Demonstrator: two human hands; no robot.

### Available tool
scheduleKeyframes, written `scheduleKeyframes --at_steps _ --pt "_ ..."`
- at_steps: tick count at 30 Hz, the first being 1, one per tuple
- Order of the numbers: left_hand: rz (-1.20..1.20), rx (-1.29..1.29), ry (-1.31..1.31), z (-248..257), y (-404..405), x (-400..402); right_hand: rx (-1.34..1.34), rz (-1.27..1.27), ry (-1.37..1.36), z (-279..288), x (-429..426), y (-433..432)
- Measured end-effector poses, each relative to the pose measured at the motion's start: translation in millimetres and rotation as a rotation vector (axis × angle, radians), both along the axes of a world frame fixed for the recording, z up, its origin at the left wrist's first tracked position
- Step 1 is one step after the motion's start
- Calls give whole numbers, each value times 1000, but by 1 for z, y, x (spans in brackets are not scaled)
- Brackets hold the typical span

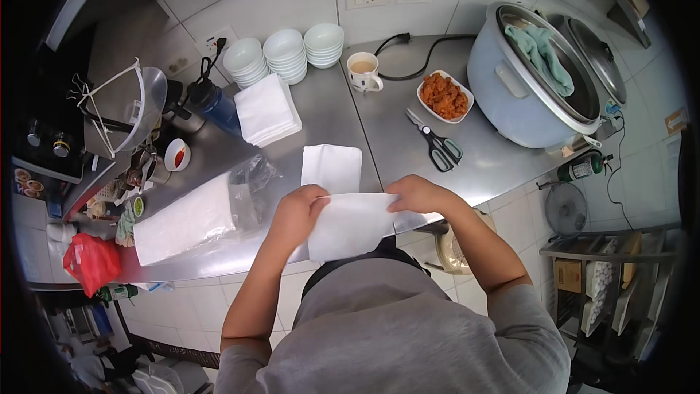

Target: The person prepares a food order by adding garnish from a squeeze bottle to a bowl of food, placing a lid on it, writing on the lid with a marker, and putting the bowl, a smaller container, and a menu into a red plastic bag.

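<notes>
Between my two hands a white paper napkin [350, 227] is stretched by its far corners, its lower part hanging at the counter's front edge. My left hand [302, 213] pinches the left corner, and my right hand [416, 195] pinches the right one. Just beyond it, another white napkin [331, 167] lies flat on the steel counter. Farther back and left is a neat stack of folded napkins [267, 109]. A long pack of napkins [188, 221] in clear plastic, its wrapper crumpled at one end, lies left of my left hand.
Stacked white bowls [284, 49], a mug [362, 71], a dish of reddish-brown food [444, 97] and black-handled scissors [439, 145] stand or lie farther back. A large rice cooker [525, 82] holds a green cloth. At left are a blue bottle [213, 106] and a red plastic bag [92, 262].
</notes>
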State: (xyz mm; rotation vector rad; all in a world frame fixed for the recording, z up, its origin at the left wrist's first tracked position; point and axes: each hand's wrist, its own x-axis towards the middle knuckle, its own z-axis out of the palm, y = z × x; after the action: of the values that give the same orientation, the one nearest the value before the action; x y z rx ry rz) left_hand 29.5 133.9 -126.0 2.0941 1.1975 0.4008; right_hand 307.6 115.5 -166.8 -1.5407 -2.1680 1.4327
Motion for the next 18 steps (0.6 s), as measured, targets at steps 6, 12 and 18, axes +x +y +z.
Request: scheduleKeyframes --at_steps 6,12,18 --pt "221 -161 -192 -167 39 0 -49 -139 25 -77 28 9" --pt "372 -161 -145 -155 69 -10 -118 -245 96 -56 55 32" --pt "385 -153 37 -140 37 -29 137 -528 12 -97 60 20"
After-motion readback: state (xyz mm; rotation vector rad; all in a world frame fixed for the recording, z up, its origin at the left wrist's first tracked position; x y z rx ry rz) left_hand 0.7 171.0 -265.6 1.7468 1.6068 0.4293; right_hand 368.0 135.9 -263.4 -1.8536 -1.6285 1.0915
